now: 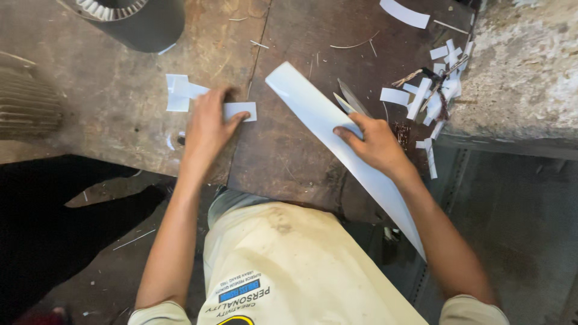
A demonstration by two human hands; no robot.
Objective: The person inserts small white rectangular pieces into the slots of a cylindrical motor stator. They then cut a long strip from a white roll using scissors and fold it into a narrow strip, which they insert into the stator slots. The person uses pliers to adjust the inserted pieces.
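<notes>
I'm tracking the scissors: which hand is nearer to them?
Right. The right hand rests on the long white strip, with the scissors right at its fingertips; the left hand lies across the bench on small paper pieces.

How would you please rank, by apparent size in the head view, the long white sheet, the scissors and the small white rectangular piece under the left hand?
1. Long white sheet
2. Scissors, partly hidden
3. Small white rectangular piece, partly covered by the left hand

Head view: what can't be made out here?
- Scissors: handles hidden under the right hand and the long white strip.
- Small white piece: partly covered by the left hand.
- Dark cylinder: cut off by the top edge.
- Strip's lower end: hidden behind the forearm.
</notes>
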